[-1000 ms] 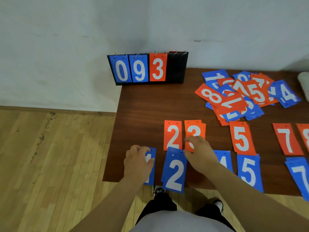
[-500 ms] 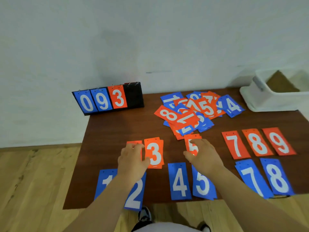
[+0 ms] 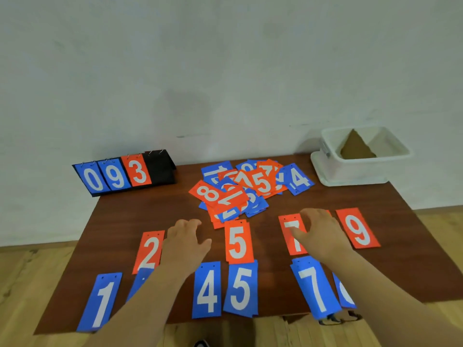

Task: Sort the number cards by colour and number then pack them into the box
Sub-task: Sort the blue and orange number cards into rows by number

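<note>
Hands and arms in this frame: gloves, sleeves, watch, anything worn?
Nothing worn that shows. The left hand and right hand are bare, with no gloves and no watch or band at the wrists. The arms are uncovered down to the frame edge, with no sleeve in view. The picture is too blurred to rule out rings.

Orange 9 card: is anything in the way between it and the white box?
Nothing visible is. Only bare table lies between the orange 9 card and the white box. The box is open on top, with a brown piece inside.
</note>
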Tool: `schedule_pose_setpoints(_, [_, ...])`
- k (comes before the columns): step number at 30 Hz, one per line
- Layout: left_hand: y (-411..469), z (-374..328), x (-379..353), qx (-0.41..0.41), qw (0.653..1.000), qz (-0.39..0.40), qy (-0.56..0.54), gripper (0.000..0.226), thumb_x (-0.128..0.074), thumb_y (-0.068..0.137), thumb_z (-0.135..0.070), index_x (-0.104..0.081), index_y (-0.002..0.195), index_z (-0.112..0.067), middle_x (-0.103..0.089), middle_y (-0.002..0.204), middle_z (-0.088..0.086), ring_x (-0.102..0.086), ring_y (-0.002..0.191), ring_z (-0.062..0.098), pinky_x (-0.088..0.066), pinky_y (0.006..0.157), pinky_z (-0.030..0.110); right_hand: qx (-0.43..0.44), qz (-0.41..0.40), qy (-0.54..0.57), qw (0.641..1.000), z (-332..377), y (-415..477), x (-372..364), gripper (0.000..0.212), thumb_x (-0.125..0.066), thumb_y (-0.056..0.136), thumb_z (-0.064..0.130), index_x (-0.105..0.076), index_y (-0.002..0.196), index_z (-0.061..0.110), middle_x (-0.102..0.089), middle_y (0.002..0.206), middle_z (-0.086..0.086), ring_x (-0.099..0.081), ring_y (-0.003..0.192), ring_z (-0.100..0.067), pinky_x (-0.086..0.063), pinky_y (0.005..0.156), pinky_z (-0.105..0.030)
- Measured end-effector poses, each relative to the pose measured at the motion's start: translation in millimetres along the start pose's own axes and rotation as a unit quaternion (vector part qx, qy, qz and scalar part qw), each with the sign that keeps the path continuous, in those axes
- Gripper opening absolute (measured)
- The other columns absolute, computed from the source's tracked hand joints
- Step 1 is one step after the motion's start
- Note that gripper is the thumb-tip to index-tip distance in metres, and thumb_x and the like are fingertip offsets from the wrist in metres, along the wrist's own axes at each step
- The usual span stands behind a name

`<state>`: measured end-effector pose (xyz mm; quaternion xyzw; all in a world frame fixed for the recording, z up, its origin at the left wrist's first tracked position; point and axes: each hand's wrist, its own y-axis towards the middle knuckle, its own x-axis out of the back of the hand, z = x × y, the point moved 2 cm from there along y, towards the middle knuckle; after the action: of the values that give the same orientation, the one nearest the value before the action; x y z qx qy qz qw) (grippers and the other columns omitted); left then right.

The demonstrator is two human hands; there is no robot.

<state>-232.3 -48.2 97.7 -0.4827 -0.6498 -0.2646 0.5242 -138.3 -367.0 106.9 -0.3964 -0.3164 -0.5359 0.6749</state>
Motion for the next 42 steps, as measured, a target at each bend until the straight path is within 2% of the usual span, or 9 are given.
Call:
schedule_pose_setpoints(9, [60, -21, -2, -0.003, 0.999, 0.030, 0.038, 0.067, -0.066, 0.089, -0.057, -0.041, 0.146, -0.033, -0.042, 0.148, 0.000, -0.044, 0.134, 0.021, -0.047, 0.103, 0.040, -0.019, 0.035, -0.041, 0.998, -6, 56, 12, 0.069, -0.068, 0.085, 0.054, -0.047, 0.146, 0.029, -0.044, 0.151, -0.001, -0.048, 0.133, -0.026, -0.052, 0.101, -0.044])
schedule_pose_setpoints(14, [122, -39, -20, -0.037, 0.995, 0.086, 0.032, 0.075, -0.067, 0.088, -0.058, -0.034, 0.149, -0.031, -0.039, 0.149, 0.001, -0.041, 0.136, 0.022, -0.046, 0.105, 0.042, -0.047, 0.048, -0.066, 0.996, -3, 113, 9, 0.073, -0.068, 0.085, 0.055, -0.044, 0.147, 0.027, -0.043, 0.151, -0.003, -0.047, 0.133, -0.028, -0.050, 0.102, -0.046])
schedule_pose_setpoints(19, [187, -65, -45, -0.077, 0.991, 0.101, 0.034, 0.080, -0.070, 0.085, -0.059, -0.035, 0.150, -0.030, -0.043, 0.149, -0.001, -0.044, 0.136, 0.022, -0.047, 0.105, 0.041, -0.081, 0.060, -0.063, 0.993, -5, 182, -1, 0.075, -0.066, 0.083, 0.058, -0.043, 0.147, 0.025, -0.045, 0.144, -0.006, -0.050, 0.126, -0.030, -0.051, 0.100, -0.048])
schedule_pose_setpoints(25, [252, -86, -85, -0.115, 0.979, 0.160, 0.043, 0.085, -0.074, 0.081, -0.059, -0.031, 0.151, -0.035, -0.037, 0.153, -0.003, -0.038, 0.141, 0.024, -0.042, 0.110, 0.042, -0.101, 0.080, -0.023, 0.991, -6, 260, -33, 0.069, -0.069, 0.090, 0.043, -0.044, 0.149, 0.020, -0.045, 0.144, -0.014, -0.055, 0.125, -0.033, -0.050, 0.102, -0.045])
schedule_pose_setpoints(30, [277, -90, -113, -0.123, 0.972, 0.186, 0.068, 0.085, -0.075, 0.085, -0.044, -0.026, 0.154, -0.033, -0.035, 0.156, 0.000, -0.033, 0.145, 0.026, -0.040, 0.114, 0.044, -0.126, 0.075, -0.012, 0.989, -10, 309, -74, 0.073, -0.072, 0.088, 0.047, -0.043, 0.149, 0.020, -0.039, 0.147, -0.016, -0.052, 0.125, -0.035, -0.047, 0.104, -0.046])
schedule_pose_setpoints(32, [281, -89, -119, -0.126, 0.973, 0.179, 0.076, 0.084, -0.077, 0.085, -0.040, -0.028, 0.153, -0.034, -0.038, 0.153, -0.001, -0.033, 0.144, 0.026, -0.040, 0.114, 0.044, -0.131, 0.056, -0.009, 0.990, -9, 322, -84, 0.067, -0.072, 0.089, 0.045, -0.046, 0.146, 0.020, -0.041, 0.143, -0.016, -0.055, 0.118, -0.033, -0.048, 0.099, -0.043])
schedule_pose_setpoints(34, [284, -88, -122, -0.125, 0.975, 0.170, 0.067, 0.086, -0.079, 0.083, -0.040, -0.028, 0.152, -0.036, -0.039, 0.151, -0.002, -0.034, 0.142, 0.025, -0.041, 0.113, 0.043, -0.146, 0.038, 0.008, 0.989, -10, 330, -90, 0.062, -0.074, 0.090, 0.038, -0.048, 0.144, 0.019, -0.040, 0.142, -0.015, -0.059, 0.098, -0.027, -0.048, 0.084, -0.035])
schedule_pose_setpoints(36, [288, -87, -122, -0.121, 0.976, 0.168, 0.062, 0.090, -0.081, 0.081, -0.041, -0.027, 0.153, -0.036, -0.035, 0.151, -0.001, -0.032, 0.142, 0.026, -0.040, 0.113, 0.043, -0.161, 0.030, 0.020, 0.986, -12, 335, -94, 0.061, -0.076, 0.089, 0.032, -0.049, 0.143, 0.020, -0.038, 0.142, -0.014, -0.053, 0.084, -0.020, -0.044, 0.076, -0.029])
schedule_pose_setpoints(42, [293, -88, -122, -0.118, 0.974, 0.183, 0.064, 0.091, -0.084, 0.077, -0.044, -0.030, 0.150, -0.037, -0.036, 0.152, -0.002, -0.037, 0.141, 0.024, -0.043, 0.112, 0.043, -0.174, -0.008, 0.072, 0.982, -17, 337, -94, 0.047, -0.071, 0.091, 0.009, -0.056, 0.134, 0.019, -0.054, 0.130, -0.009, -0.050, 0.090, -0.015, -0.046, 0.069, -0.025])
